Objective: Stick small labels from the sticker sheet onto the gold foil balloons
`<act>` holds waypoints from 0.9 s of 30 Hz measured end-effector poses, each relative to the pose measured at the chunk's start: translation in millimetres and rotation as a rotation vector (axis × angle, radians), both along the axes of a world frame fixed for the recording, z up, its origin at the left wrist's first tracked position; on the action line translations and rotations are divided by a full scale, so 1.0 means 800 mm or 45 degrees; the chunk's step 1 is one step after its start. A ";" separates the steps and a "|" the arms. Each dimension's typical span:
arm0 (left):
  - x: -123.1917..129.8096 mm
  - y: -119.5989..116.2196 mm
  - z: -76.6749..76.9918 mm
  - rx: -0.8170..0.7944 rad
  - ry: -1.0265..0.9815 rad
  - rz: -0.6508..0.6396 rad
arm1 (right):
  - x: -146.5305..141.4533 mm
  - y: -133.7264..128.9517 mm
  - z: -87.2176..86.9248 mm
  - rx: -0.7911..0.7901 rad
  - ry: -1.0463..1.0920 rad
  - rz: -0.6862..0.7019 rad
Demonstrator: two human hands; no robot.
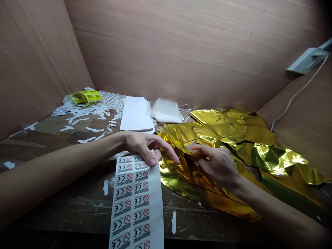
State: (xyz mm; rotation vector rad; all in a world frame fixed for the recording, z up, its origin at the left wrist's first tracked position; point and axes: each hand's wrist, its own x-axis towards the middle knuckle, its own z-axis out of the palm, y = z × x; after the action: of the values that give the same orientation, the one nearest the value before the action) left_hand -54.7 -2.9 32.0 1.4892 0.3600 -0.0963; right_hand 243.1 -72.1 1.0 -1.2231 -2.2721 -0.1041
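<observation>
My left hand (144,147) has its thumb pressed on the top of a white label sheet (155,200), gripping it while the index finger stretches out to the right. Rows of CE marks and red crossed-circle symbols are printed on the sheet, which hangs over the table's front edge. My right hand (218,166) is closed, thumb and index finger pinching the edge of a flat gold foil balloon (185,138). A small pale patch shows at those fingertips; I cannot make out what it is. More flat gold foil balloons (241,128) lie in an overlapping heap behind and beside this hand.
Behind my left hand lie white cards (135,112) and a stack of clear plastic bags (166,110). White paper scraps (85,109) litter the back left, near a curled yellow label sheet (88,98). Wooden panels (168,45) enclose the table; a white cable (298,91) hangs at right.
</observation>
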 end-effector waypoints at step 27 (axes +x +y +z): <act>0.028 -0.020 -0.013 0.858 0.468 0.031 | 0.088 0.050 -0.008 0.037 -0.421 -0.070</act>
State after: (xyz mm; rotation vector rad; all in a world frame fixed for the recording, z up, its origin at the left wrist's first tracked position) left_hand -32.4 -19.1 21.9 2.1371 0.7589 -0.2489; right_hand 313.1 -32.5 -5.2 -1.3344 -2.5046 -0.3836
